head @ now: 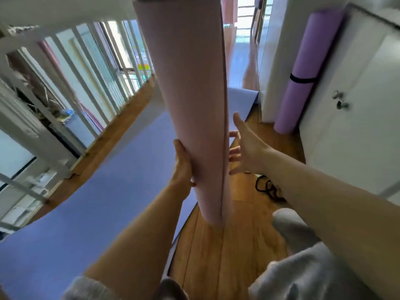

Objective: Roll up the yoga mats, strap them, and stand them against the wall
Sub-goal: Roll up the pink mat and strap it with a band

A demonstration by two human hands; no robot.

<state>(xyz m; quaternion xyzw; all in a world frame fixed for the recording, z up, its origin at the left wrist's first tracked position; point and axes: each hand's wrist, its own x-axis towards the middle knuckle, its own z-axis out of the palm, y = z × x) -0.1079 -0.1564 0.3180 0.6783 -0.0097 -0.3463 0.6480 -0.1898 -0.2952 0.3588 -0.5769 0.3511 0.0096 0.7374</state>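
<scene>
Pink roll [190, 105]: rolled and upright in front of me, with no band on the part I can see.
Left hand [184, 165]: wrapped round the roll's left side low down, palm flat on the foam. This hand carries the roll.
Right hand [244, 148]: fingers spread and gripping nothing, just beside the roll's right side.
Lower end: over the wood floor [216, 245], at the edge of the blue mat [86, 202]. I cannot tell whether it is lifted or resting.
Feel, as I judge it: light foam, soft and springy, grippy rather than slick. It won't break, but the coil will loosen if I ease off.
Where to hold: around the middle, with one palm over the loose edge that runs down the right side, so the roll stays tight for strapping.
Strap [268, 188]: a black tangle on the floor under my right forearm, probably the one for this roll.
Purple roll [307, 61]: banded in black and standing in the corner beside the white door [357, 105].
Blue mat: flat on the floor by the railing [86, 72], not yet rolled.
Hidden: the roll's top is cut off by the frame, and my left fingers are behind the foam.
Unclear: whether my right fingertips touch the roll. Blur also softens its lower end.
</scene>
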